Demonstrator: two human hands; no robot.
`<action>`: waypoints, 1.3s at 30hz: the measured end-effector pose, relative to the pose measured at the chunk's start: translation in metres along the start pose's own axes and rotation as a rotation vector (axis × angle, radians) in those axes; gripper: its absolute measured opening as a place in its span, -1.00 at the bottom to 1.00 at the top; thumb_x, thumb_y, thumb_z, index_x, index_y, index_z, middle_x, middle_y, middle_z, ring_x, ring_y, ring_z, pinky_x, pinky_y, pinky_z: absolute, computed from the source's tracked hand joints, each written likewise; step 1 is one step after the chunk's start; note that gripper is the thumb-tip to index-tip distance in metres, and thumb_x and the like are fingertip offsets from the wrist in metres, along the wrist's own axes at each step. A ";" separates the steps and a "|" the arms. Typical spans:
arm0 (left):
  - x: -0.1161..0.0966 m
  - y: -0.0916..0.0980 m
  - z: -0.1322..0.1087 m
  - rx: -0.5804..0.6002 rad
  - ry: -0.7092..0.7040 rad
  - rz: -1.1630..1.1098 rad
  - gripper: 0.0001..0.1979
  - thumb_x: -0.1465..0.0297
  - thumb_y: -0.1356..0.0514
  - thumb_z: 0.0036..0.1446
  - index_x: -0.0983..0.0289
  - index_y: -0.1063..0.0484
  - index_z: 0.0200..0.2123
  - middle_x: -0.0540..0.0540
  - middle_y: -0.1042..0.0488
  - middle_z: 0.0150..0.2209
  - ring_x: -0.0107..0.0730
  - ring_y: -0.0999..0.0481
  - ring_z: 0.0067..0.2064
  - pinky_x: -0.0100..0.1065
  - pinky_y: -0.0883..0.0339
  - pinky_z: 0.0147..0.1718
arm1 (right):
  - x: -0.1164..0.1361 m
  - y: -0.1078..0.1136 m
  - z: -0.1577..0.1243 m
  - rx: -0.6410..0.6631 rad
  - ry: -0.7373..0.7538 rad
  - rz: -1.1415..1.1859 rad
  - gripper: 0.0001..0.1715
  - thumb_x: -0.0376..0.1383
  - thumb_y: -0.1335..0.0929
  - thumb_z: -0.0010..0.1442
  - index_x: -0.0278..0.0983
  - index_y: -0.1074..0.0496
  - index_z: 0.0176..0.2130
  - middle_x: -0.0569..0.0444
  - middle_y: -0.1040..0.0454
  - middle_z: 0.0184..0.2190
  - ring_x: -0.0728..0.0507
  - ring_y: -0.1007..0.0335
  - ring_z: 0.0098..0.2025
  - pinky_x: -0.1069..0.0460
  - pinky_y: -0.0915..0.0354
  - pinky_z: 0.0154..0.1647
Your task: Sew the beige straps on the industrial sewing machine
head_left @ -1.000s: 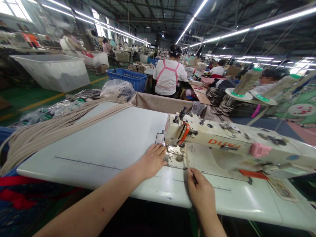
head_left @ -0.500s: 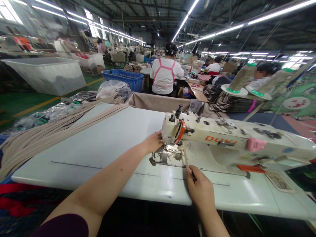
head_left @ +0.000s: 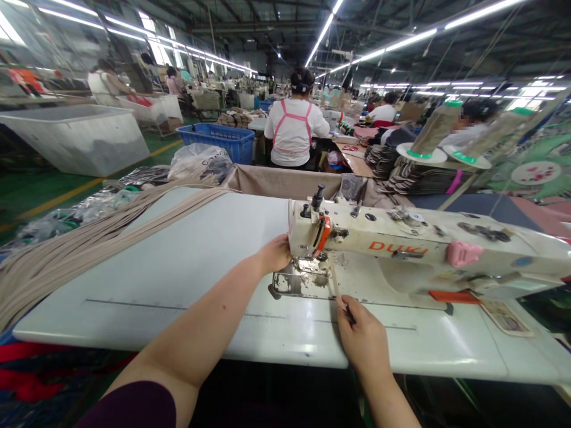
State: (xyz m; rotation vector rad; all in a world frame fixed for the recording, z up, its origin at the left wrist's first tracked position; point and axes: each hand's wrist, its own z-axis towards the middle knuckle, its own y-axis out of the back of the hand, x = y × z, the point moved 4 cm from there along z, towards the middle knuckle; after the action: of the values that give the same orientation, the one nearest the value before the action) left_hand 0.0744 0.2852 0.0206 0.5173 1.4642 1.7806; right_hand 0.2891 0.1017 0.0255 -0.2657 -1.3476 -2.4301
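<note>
A white sewing machine (head_left: 357,232) with orange lettering stands on the pale table (head_left: 209,238). My left hand (head_left: 274,254) reaches to the left side of the machine's head, and its fingertips are hidden behind it. In front of the needle area, my right hand (head_left: 363,333) is closed on the end of a narrow beige fabric strip (head_left: 334,278). That strip runs taut from my fingers up across the metal plate (head_left: 303,282) and passes under the machine arm. Something small and dark shows inside my right hand, too hidden to name.
Long beige strips (head_left: 111,241) drape over the table's left end. Thread cones (head_left: 435,131) stand behind the machine at right. Beyond the table are a fabric-lined bin (head_left: 285,181), a blue basket (head_left: 218,142) and a seated co-worker (head_left: 292,128). A pink clip-like piece (head_left: 464,254) sits on the machine.
The view has shifted slightly, so the background sits a little further left. Both hands stay almost in place, and the right still holds the strip.
</note>
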 end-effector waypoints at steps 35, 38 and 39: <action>0.016 0.021 -0.021 -0.029 0.094 -0.247 -0.85 0.23 -0.31 0.21 0.10 -0.68 -0.23 0.05 -0.67 -0.11 -0.18 -0.57 -0.06 -0.16 -0.33 0.04 | 0.000 -0.001 0.000 0.038 -0.045 0.005 -0.59 -0.11 -0.22 0.42 -0.26 -0.56 -0.15 -0.01 -0.64 -0.35 -0.15 -0.55 -0.39 0.01 -0.30 -0.35; 0.010 0.025 -0.026 -0.018 0.119 -0.253 -0.87 0.26 -0.31 0.21 0.08 -0.68 -0.22 0.03 -0.67 -0.14 -0.20 -0.58 -0.07 -0.18 -0.35 0.02 | 0.000 0.000 0.000 0.033 -0.033 0.000 -0.58 -0.11 -0.21 0.43 -0.26 -0.55 -0.14 -0.01 -0.64 -0.34 -0.16 -0.55 -0.37 0.01 -0.30 -0.34; 0.008 0.026 -0.028 -0.015 0.135 -0.257 -0.88 0.29 -0.31 0.20 0.09 -0.67 -0.23 0.03 -0.66 -0.15 -0.21 -0.58 -0.07 -0.20 -0.36 0.01 | 0.000 0.000 0.000 0.036 -0.033 -0.003 -0.58 -0.11 -0.20 0.43 -0.26 -0.55 -0.14 -0.01 -0.64 -0.34 -0.16 -0.55 -0.37 0.01 -0.30 -0.34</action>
State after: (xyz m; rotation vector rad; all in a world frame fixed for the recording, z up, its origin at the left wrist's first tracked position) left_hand 0.0420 0.2717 0.0366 0.1930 1.5317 1.6460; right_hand 0.2889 0.1015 0.0255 -0.2960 -1.4054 -2.4113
